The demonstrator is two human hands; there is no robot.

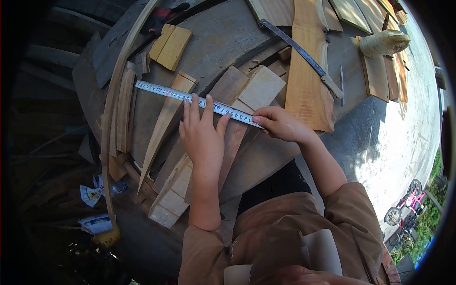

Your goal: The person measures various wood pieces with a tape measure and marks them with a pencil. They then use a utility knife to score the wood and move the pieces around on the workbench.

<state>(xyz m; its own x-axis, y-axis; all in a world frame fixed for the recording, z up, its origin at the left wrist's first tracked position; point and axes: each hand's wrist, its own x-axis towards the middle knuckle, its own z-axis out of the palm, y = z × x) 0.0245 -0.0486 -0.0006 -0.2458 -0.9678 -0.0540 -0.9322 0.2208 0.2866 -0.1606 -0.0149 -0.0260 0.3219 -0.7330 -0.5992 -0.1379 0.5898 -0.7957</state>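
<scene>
A white tape measure blade (161,90) with printed numbers stretches slantwise across several wood pieces; no case shows. Near its right end, my right hand (281,124) is closed, pinching the blade between thumb and fingers. My left hand (203,135) lies over the middle of the blade, fingers spread and fingertips on it, thumb at its lower edge. Beneath the blade are a tapered wood piece (164,126), which narrows to a point, and a longer board with pale blocks (260,89) on it.
A curved-bladed saw (299,50) lies on a wide plank (304,90). Beside it is a thin metal tool (341,83). A yellowish block (171,46) sits at upper left, near a long curved strip (114,95). A pale rounded object (384,42) rests on boards at right.
</scene>
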